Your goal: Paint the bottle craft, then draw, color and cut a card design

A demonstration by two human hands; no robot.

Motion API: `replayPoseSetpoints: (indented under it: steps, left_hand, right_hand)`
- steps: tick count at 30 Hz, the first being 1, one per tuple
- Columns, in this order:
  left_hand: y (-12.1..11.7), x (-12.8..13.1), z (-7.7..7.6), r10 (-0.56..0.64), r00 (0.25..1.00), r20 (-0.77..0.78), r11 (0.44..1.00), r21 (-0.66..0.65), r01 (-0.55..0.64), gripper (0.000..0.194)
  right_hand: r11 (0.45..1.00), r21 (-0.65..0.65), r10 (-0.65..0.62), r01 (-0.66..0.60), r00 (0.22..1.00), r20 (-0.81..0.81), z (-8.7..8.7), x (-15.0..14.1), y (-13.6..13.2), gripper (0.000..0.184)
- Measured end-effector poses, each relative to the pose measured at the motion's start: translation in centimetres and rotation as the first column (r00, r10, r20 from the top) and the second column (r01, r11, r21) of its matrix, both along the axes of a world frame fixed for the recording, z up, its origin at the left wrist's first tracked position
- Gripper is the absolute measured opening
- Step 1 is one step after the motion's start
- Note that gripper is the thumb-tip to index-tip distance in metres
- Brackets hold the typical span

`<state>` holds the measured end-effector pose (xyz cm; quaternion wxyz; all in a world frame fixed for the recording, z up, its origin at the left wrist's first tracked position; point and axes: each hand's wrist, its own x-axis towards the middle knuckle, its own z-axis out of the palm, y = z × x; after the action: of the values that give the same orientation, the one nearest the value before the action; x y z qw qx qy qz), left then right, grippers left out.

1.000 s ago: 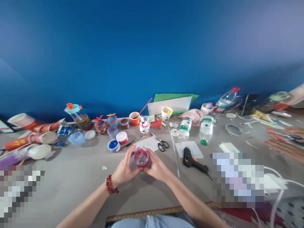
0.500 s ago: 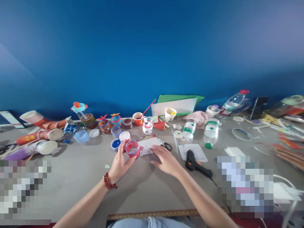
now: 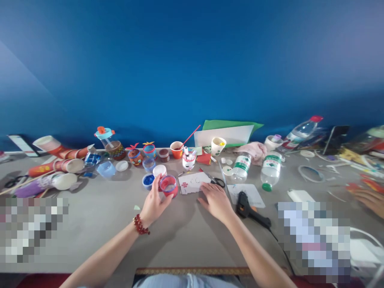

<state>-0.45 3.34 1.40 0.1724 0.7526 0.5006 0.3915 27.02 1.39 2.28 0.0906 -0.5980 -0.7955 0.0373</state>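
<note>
My left hand (image 3: 154, 200), with a dark red bead bracelet at the wrist, is curled around a small clear cup (image 3: 168, 185) with a blue rim and a red-pink body. My right hand (image 3: 214, 199) lies fairly flat, fingers stretched, on the near right edge of a white paper (image 3: 192, 182) bearing a red flower drawing. Black-handled scissors (image 3: 219, 182) lie just beyond its fingers, partly over the paper's right side. Close to my left hand are a cup of blue paint (image 3: 148, 181) and a white lid (image 3: 159, 171).
A black glue gun (image 3: 252, 211) rests on a white sheet (image 3: 258, 197) at right, near two clear bottles (image 3: 271, 172). Behind stand a white marker cup (image 3: 189, 162) and an orange paper cup (image 3: 177, 150). Paper-cup crafts (image 3: 54, 167) lie left. Another person's hand (image 3: 370, 200) shows far right.
My right hand and the white paper have slid slightly right, leaving a small gap between paper and cup. My left hand keeps its hold on the cup. The view has shifted a little.
</note>
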Motion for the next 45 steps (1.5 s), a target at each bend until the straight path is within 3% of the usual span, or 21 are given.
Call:
replayPoseSetpoints:
  steps: [7,22,33,41,45]
  left_hand:
    - [0.9,1.0,-0.1,-0.009,1.0,-0.003,1.0,0.011,0.009,0.076]
    - [1.8,2.4,-0.5,-0.039,0.999,0.009,0.998,0.041,0.038,0.066]
    - [1.6,2.1,-0.9,-0.051,0.999,0.008,0.997,0.064,0.051,0.073]
    - [2.1,2.3,-2.0,-0.039,0.999,0.02,0.996,0.078,0.037,0.072]
    - [1.7,1.9,-1.6,-0.068,0.998,0.009,0.997,0.039,0.068,0.082]
  right_hand:
    - [0.998,0.016,-0.064,0.063,0.998,0.015,-0.2,0.1,0.0,0.036]
    - [0.998,0.026,-0.065,0.065,0.998,-0.017,-0.3,0.1,-0.1,0.036]
    - [0.998,0.029,-0.058,0.058,0.998,-0.019,-0.3,0.1,-0.1,0.036]
    - [0.998,0.041,-0.054,0.055,0.998,-0.041,-0.3,0.1,-0.1,0.035]
    - [0.998,0.041,-0.039,0.04,0.998,-0.04,-0.4,0.3,0.0,0.034]
